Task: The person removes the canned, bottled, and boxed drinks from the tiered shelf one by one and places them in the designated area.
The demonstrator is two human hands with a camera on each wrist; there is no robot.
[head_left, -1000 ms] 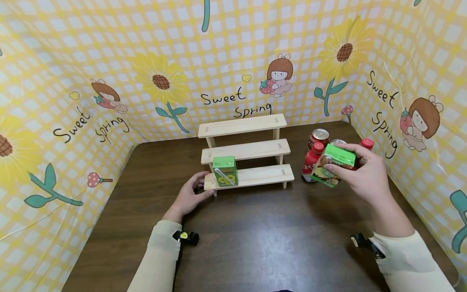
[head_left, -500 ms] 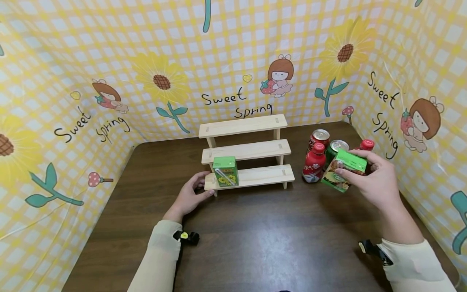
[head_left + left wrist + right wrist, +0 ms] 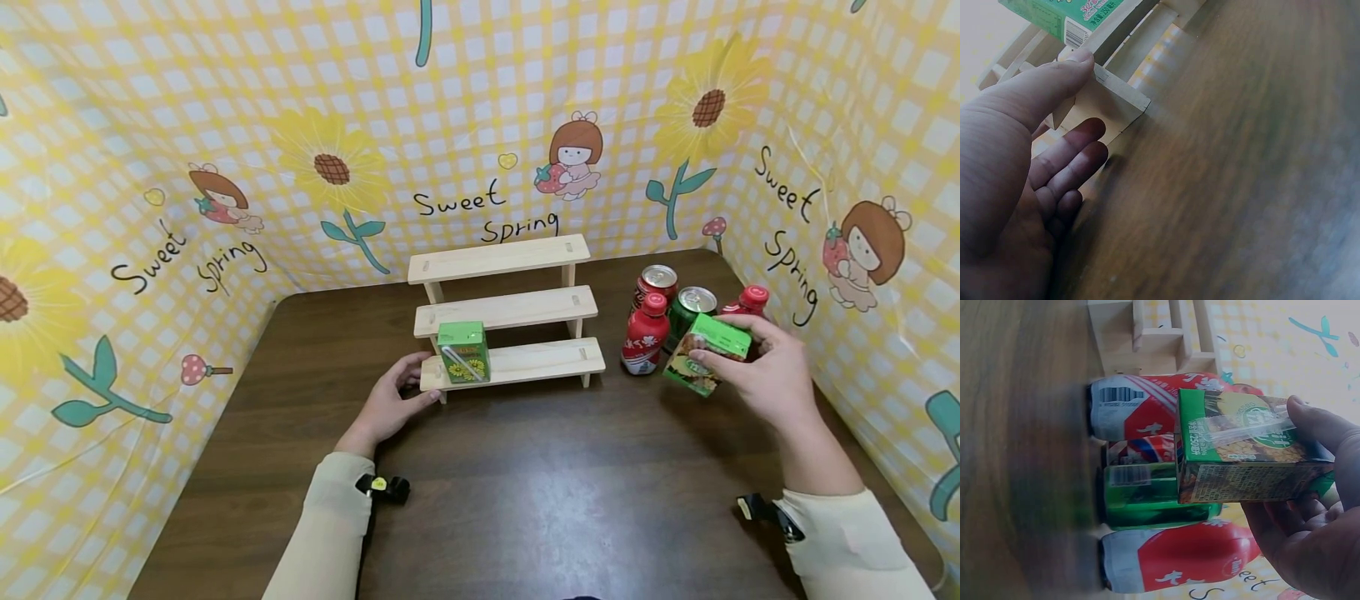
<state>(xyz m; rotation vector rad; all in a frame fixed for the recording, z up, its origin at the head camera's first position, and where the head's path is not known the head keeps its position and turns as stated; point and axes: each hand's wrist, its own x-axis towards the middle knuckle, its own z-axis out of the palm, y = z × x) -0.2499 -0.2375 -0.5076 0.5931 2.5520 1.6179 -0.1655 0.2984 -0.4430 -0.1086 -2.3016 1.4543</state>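
Observation:
My right hand (image 3: 772, 371) grips a green-topped juice carton (image 3: 708, 354), thumb on its near face and fingers behind. In the right wrist view the carton (image 3: 1247, 447) shows a fruit picture and a wrapped straw, held tilted above the table beside the drinks. A three-tier wooden stand (image 3: 517, 362) stands mid-table. Round the left end of its lowest step lies my left hand (image 3: 393, 398), thumb in front and fingers at the side. On that step, near the left end, another green juice carton (image 3: 463, 354) stands upright with a straw on its front.
Behind the held carton are a red-capped bottle (image 3: 645, 337), a dark red can (image 3: 660, 277), a green can (image 3: 696, 300) and a second red-capped bottle (image 3: 752, 298). A yellow checked cloth (image 3: 480, 100) encloses the brown table (image 3: 510, 500) at the back and sides.
The right hand has moved the carton right and slightly toward the person, uncovering more of the green can and front bottle. It barely moves in the last half second. The left hand stays put.

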